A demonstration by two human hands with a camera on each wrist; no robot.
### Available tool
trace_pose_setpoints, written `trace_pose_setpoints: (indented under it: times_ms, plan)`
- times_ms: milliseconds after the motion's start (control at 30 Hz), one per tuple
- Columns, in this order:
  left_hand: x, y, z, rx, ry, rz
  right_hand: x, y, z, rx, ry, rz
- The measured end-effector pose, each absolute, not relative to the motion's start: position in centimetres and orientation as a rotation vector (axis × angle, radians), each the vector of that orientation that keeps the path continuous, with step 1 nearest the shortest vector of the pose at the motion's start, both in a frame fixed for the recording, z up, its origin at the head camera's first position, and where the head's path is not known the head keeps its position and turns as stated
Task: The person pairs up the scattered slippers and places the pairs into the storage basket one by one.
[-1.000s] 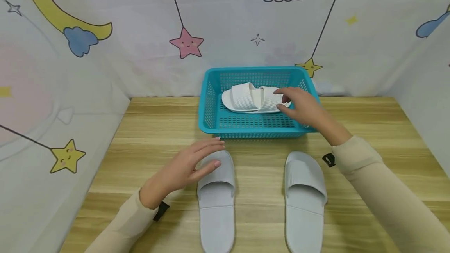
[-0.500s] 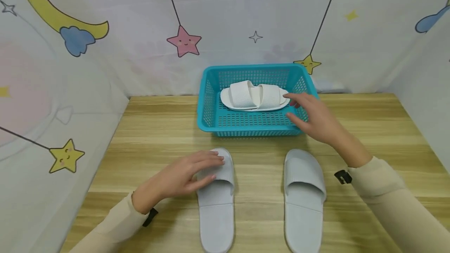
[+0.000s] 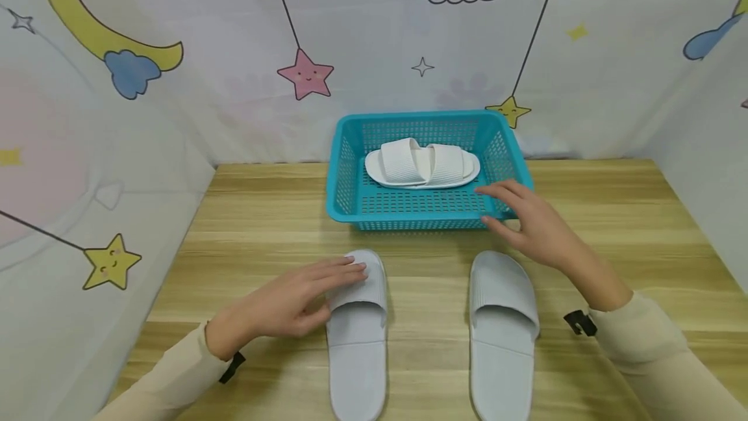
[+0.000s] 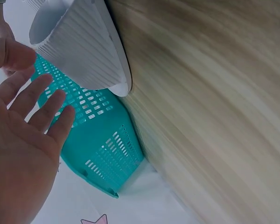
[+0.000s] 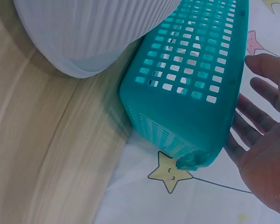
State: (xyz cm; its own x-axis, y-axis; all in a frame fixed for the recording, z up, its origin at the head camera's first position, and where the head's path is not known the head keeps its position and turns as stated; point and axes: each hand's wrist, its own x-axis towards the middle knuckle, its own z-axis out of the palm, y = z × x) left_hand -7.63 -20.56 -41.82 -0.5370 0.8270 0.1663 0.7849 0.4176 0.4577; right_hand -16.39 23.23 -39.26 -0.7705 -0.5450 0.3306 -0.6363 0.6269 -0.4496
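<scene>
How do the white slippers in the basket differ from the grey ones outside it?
The white slippers sit inside the blue basket; the grey slippers lie on the wood-grain surface.
The white slippers lie close together, crosswise in the head view; the grey slippers stand apart, toes toward the basket.
Both pairs have broad, ribbed straps.

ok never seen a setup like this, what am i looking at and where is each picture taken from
No machine here, just a person's bare left hand and right hand. The wide view comes from a camera worn on the head; the two close ones from a camera on each wrist. On the wooden surface lie a left grey slipper and a right grey slipper, with a blue basket of white slippers beyond. Neither hand holds anything: one is near the left slipper, the other near the basket.
</scene>
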Motion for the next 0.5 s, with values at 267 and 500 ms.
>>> trace_pose_setpoints:
  times_ms: [267,500]
  plan:
    - [-7.6,-19.9,-42.0,1.497,2.466,0.706,-16.2,23.9,-39.6,0.992,-2.682,0.865]
    - [-7.9,-19.5,-42.0,1.519,2.382,0.696,-15.9,24.3,-40.2,1.035,-2.637,0.909]
